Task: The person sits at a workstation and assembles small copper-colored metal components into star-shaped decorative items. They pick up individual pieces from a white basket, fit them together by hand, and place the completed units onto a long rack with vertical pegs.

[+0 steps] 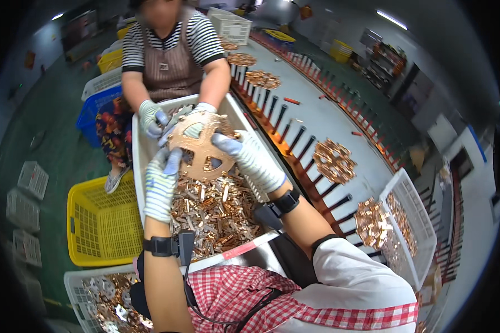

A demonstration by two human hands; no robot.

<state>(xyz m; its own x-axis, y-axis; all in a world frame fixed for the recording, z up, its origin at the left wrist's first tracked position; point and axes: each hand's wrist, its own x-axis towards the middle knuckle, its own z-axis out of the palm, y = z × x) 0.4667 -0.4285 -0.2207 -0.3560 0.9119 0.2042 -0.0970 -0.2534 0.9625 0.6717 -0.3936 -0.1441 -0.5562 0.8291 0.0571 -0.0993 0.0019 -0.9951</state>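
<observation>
Before me is a round copper-coloured metal plate (205, 143) with large cut-outs and small lugs on its rim. My left hand (162, 180), in a striped knit glove with grey-blue fingertips, grips its near left edge. My right hand (256, 161), gloved the same way, closes on its right edge. The plate is tilted above a pale bin (141, 194) full of small copper-coloured metal pieces (219, 216). Beyond it, the gloved left and right hands of a co-worker (166, 83) are over the same bin, near greyish metal pieces (175, 117).
A yellow basket (103, 244) stands at the left of the bin, with a white crate (75, 291) of metal parts nearer me. Rows of upright dark pegs (297, 139) line the bench (328, 119) on the right. A clear crate (422, 227) sits farther right.
</observation>
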